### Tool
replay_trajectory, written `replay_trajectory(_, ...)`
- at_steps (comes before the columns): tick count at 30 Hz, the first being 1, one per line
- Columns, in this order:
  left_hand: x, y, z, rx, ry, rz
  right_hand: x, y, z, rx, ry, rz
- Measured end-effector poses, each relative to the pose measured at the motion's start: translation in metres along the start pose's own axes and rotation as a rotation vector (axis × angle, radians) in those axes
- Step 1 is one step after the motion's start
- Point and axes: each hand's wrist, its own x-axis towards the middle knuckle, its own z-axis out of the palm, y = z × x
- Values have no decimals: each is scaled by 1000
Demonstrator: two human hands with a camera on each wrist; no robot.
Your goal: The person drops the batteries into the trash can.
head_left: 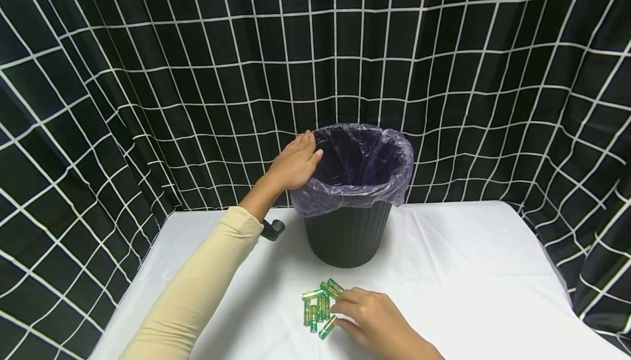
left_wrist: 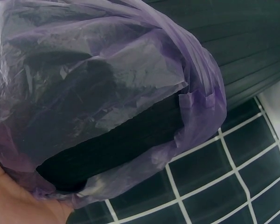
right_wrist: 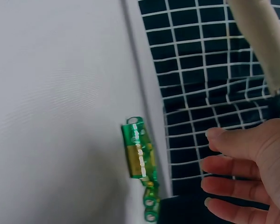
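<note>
A dark ribbed trash bin [head_left: 347, 239] stands on the table, lined with a translucent purple bag [head_left: 355, 198] folded over its rim. My left hand [head_left: 296, 163] rests on the rim's left side, fingers straight; in the left wrist view its edge [left_wrist: 18, 200] lies against the bag [left_wrist: 207, 84]. Several green-and-gold batteries [head_left: 320, 305] lie in a small cluster in front of the bin. My right hand [head_left: 372, 316] is just right of them, fingers slightly bent. In the right wrist view that hand holds nothing and its fingertips are apart from the batteries [right_wrist: 140, 151].
A white cloth [head_left: 458, 261] covers the table. Black curtains with a white grid [head_left: 236, 97] hang behind and at both sides. A small dark device [head_left: 273, 230] shows at the left wrist, beside the bin.
</note>
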Motion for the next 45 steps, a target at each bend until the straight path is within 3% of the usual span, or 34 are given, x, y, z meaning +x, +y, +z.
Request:
replay_trajectory(20, 2, 1, -1, -1, 12, 11, -21, 9, 30, 86, -171, 177)
replay_trajectory(28, 1, 0, 0, 9, 0, 8, -24, 9, 37, 87, -232, 185)
replay_trajectory(45, 1, 0, 0, 8, 13, 14, -22, 7, 40, 69, -247, 163)
